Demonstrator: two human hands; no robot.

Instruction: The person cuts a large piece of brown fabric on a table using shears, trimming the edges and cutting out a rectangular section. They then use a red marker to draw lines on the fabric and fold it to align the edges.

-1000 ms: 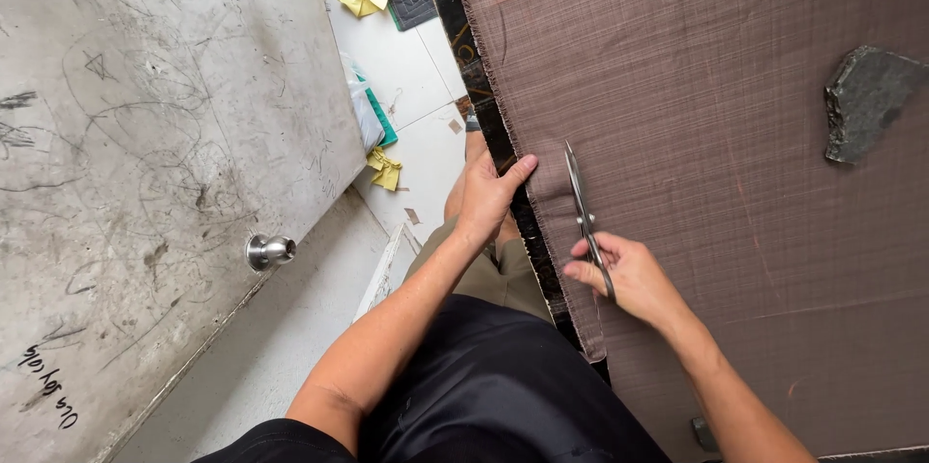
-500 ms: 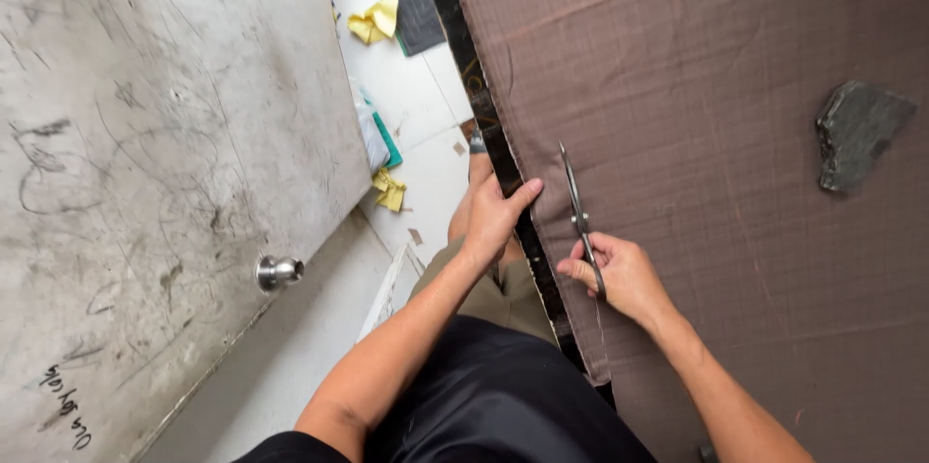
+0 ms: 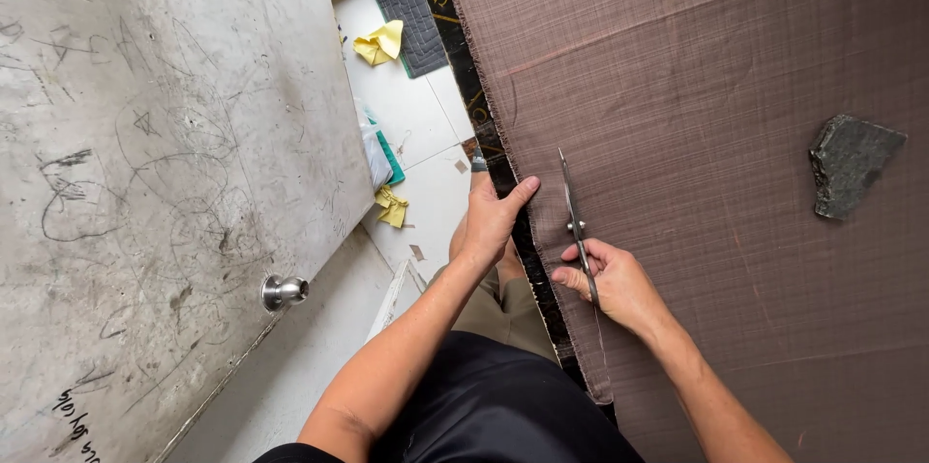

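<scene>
Seen from above, at a worktable spread with brown woven cloth, fine pale lines crossing its weave, lying flat over nearly the whole right half of the view. Frayed left edge of that cloth running from top centre down toward the body, with a dark patterned strip showing just beside it along the table's side. 1 flat dark stone resting on the cloth far to the right, well apart from both hands.

Right hand clenched around the handles of metal scissors, blades pointing away from the body, lying close together on the cloth near its left border. Narrow cut strip of cloth trailing below the hand toward the body. Left hand laid over the table's edge, thumb resting on the cloth rim just beside the blades; hard to tell whether pinching the rim or only pressing on it.

Left of the table, a narrow lane of white tiled floor, crowded by a scuffed grey door with a round metal knob. On the tiles: 2 yellow crumpled scraps, a white and green bundle against the door, a dark quilted mat at the top. Little free floor between door and table; ample bare cloth ahead of the blades.
</scene>
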